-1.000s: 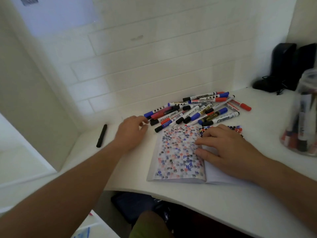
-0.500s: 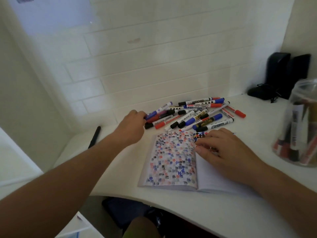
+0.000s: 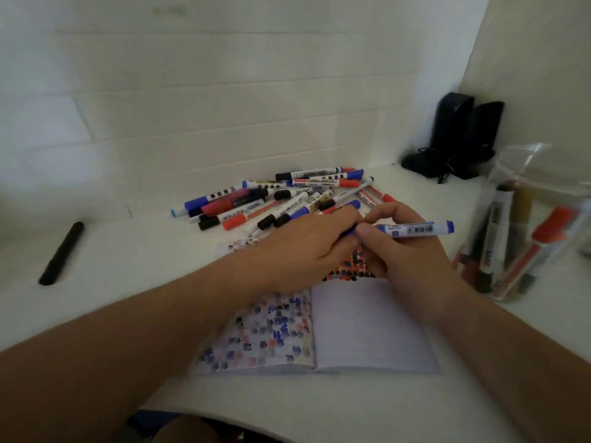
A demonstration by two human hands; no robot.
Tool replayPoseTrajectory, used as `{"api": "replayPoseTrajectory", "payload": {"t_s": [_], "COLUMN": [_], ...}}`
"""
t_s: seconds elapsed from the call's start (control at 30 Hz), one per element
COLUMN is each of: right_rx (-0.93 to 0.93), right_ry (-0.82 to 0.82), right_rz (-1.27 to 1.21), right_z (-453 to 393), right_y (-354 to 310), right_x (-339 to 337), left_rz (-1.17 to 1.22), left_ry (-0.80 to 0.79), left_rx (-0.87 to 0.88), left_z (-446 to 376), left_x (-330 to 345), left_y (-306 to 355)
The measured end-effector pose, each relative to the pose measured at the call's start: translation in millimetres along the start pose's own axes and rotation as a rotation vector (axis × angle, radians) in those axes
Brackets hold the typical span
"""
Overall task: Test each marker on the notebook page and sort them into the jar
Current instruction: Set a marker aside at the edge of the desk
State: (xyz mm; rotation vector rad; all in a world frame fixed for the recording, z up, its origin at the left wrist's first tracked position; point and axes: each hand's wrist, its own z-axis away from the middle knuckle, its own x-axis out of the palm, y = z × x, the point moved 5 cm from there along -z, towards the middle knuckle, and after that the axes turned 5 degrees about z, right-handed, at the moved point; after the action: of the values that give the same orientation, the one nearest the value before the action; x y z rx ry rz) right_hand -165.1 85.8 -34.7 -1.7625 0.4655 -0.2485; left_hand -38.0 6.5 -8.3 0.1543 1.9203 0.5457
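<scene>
An open notebook lies on the white desk, its left page covered in coloured test dabs, its right page mostly blank with dabs along the top. Above it both hands meet on a blue marker. My right hand grips the white barrel, its blue end pointing right. My left hand pinches the marker's left end, where the cap is hidden by my fingers. A pile of markers lies behind the notebook. The clear jar stands at the right with several markers inside.
A black pen lies alone at the left of the desk. Two black speakers with a cable stand in the back right corner. A white brick wall closes the back. The desk's front edge curves just below the notebook.
My left hand left the marker pile with a blue marker and came over the notebook. My right hand lifted off the page and took the marker's barrel. The camera moved closer.
</scene>
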Motion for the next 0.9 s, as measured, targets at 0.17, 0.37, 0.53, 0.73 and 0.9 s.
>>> {"api": "replayPoseTrajectory", "payload": {"t_s": [0.17, 0.37, 0.53, 0.73, 0.9], "right_rx": [0.047, 0.018, 0.019, 0.142, 0.129], "right_ry": [0.033, 0.025, -0.010, 0.055, -0.041], "right_rz": [-0.137, -0.155, -0.087, -0.133, 0.311], "right_z": [-4.1, -3.6, -3.6, -6.2, 1.5], "right_y": [0.8, -3.5, -10.2, -12.8, -7.8], "right_x": [-2.9, 0.1, 1.9, -26.0, -21.4], "left_rz": [0.110, 0.266, 0.309, 0.078, -0.243], "left_ry": [0.039, 0.000, -0.026, -0.061, -0.146], "left_rx": [-0.019, -0.101, -0.132, -0.191, -0.115], "left_z": [-3.8, -1.0, -0.5, 8.8, 13.1], "left_x": [11.4, 9.9, 4.3, -2.4, 8.5], "left_y": [-15.4, -20.2, -24.3, -43.9, -41.0]}}
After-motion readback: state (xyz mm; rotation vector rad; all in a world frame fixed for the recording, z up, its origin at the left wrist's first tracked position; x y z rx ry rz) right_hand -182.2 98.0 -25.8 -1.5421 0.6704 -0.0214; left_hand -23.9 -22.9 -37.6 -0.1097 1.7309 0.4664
